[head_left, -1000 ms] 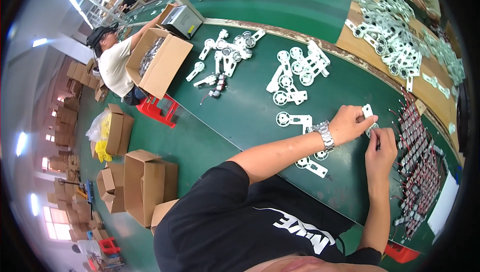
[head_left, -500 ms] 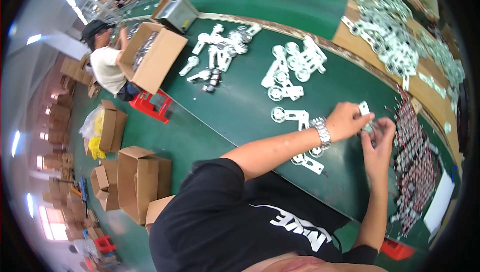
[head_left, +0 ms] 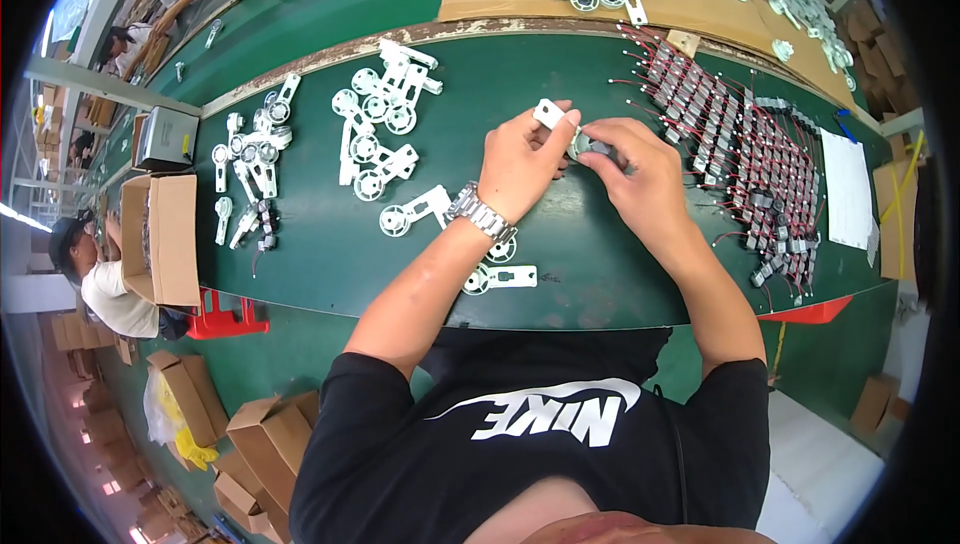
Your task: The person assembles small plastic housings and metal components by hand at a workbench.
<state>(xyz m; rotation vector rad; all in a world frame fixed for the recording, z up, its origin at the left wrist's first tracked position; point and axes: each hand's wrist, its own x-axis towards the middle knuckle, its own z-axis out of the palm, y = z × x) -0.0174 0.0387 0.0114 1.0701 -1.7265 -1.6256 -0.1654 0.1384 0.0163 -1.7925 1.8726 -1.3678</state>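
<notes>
Between my two hands is a white plastic bracket (head_left: pixel 547 113) with a flat arm and a rounded end. My left hand (head_left: pixel 515 166), with a metal watch at its wrist, is closed on the flat arm. With bent fingertips, my right hand (head_left: pixel 640 169) pinches a small grey motor (head_left: pixel 598 148) at the rounded end; fingers partly cover where the two meet. Near my left forearm lie loose white ring-ended brackets (head_left: pixel 396 221), one with a dark piece in its arm (head_left: pixel 505 277). To the right of my hands spreads a pile of small grey motors with red wires (head_left: pixel 745 159).
More brackets lie heaped on the green table (head_left: pixel 330 244) and on cardboard (head_left: pixel 690 6) beyond the wooden rail (head_left: pixel 480 32). A white paper sheet (head_left: pixel 846 189) lies far right. At left, a person (head_left: pixel 110 289) sits by a cardboard box (head_left: pixel 175 239); open cartons (head_left: pixel 270 439) stand below.
My head view has turned and levelled, so the table now runs across the picture. Both hands stay close together on the white bracket; the grey motor now shows at my right fingertips.
</notes>
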